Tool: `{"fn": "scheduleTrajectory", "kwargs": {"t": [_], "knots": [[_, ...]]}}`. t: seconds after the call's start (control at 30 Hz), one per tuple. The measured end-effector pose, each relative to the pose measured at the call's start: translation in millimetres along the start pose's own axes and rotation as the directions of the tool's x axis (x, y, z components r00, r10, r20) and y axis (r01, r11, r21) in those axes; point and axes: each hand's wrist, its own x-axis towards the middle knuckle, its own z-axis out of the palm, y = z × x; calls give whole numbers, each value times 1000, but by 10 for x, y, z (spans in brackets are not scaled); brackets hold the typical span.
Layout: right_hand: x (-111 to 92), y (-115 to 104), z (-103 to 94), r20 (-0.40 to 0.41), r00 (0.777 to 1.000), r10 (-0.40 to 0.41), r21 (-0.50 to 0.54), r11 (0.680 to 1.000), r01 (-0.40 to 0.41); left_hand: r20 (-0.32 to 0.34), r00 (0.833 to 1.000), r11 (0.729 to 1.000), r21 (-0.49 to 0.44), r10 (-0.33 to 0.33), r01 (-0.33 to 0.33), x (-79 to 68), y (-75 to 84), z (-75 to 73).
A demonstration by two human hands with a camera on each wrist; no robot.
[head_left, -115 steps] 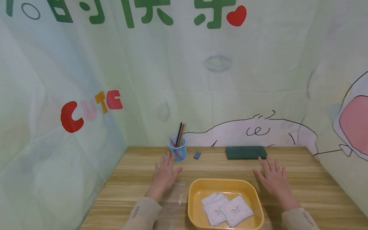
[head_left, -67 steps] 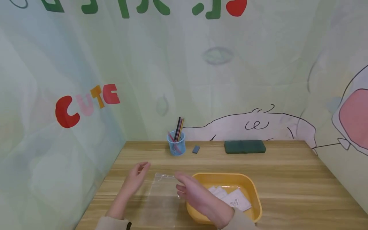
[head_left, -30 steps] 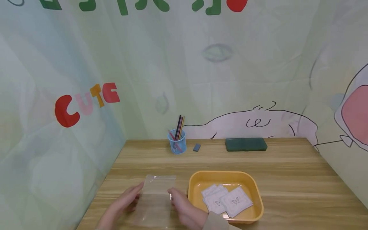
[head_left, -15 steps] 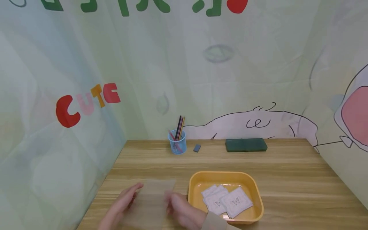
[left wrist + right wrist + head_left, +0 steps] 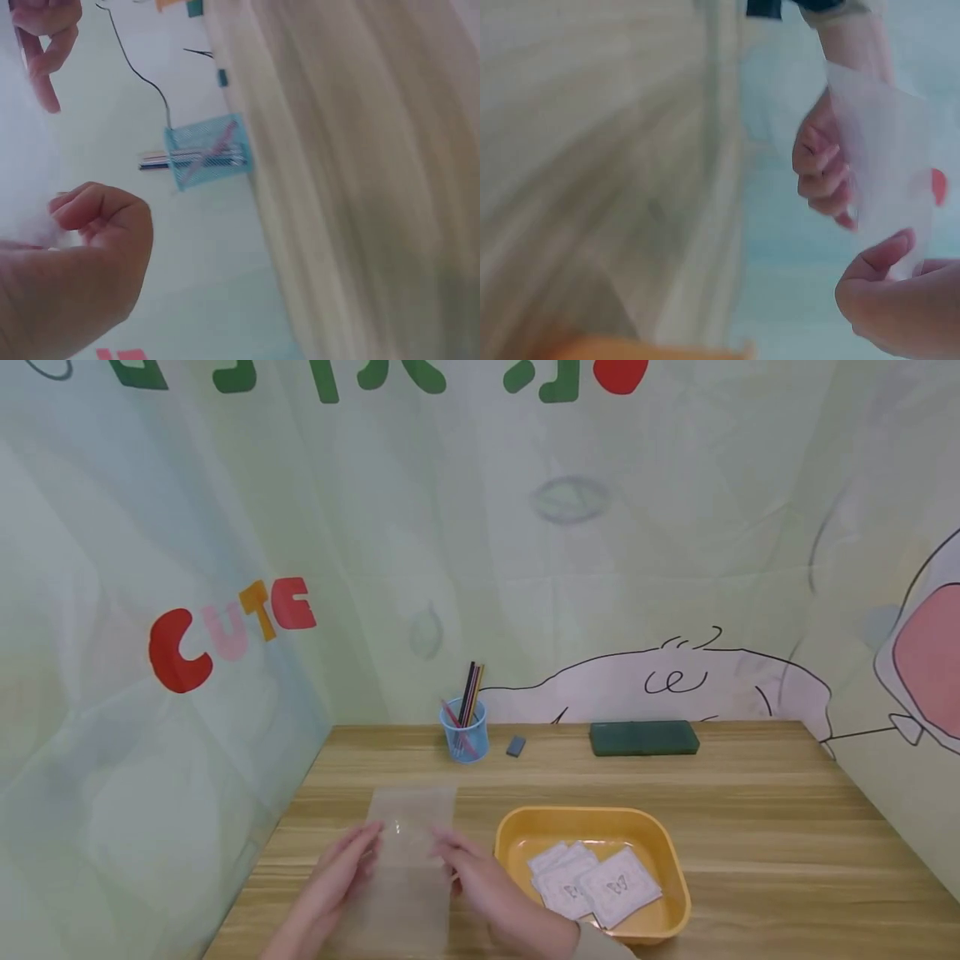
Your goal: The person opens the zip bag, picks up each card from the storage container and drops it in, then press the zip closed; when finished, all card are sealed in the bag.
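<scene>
A clear plastic bag (image 5: 412, 893) is held up at the left front of the table, its far end reaching away from the person. The left hand (image 5: 341, 872) pinches its left edge with curled fingers. On the opposite edge, the right hand (image 5: 483, 881) holds the bag between thumb and fingers. From the right wrist, the translucent bag (image 5: 881, 150) spans the left hand (image 5: 825, 161) and the right hand (image 5: 892, 300), whose thumb presses on it. The left wrist view has the left hand (image 5: 97, 247) bent at the bag's side, facing the right hand (image 5: 52, 37).
Right of the hands stands a yellow tray (image 5: 667, 860) with several white square packets (image 5: 618, 885) bearing a butterfly print. Along the back are a blue mesh cup (image 5: 467, 743) of pencils, a small blue-grey block (image 5: 515, 746) and a dark green case (image 5: 643, 738). Fabric walls surround the table.
Both hands left their flat spread on the table and came to the bag's two sides. Since half a second ago, the hands have risen slightly and the bag's far end has shifted forward.
</scene>
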Motion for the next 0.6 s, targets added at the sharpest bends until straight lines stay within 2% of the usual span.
{"fn": "scheduleTrajectory", "kwargs": {"t": [0.17, 0.27, 0.33, 0.47, 0.53, 0.6], "knots": [[-127, -219, -276, 39, 998, -47, -68, 996, 49, 11, 990, 990, -32, 137, -137, -171, 177, 266], [-200, -280, -421, 70, 994, -81, -103, 991, 88, 26, 969, 969, -1, 247, -247, -252, 247, 416], [-249, -290, -492, 91, 989, -120, -123, 984, 131, 44, 944, 944, 2, 328, -329, -287, 277, 510], [-368, -258, -639, 92, 986, -139, -198, 968, 155, 108, 894, 899, -9, 435, -437, -319, 337, 709], [-441, -241, -726, 87, 987, -138, -229, 961, 155, 153, 862, 873, -1, 483, -488, -338, 372, 811], [-518, -239, -813, 83, 986, -145, -254, 954, 162, 199, 822, 836, 20, 534, -548, -363, 411, 905]]}}
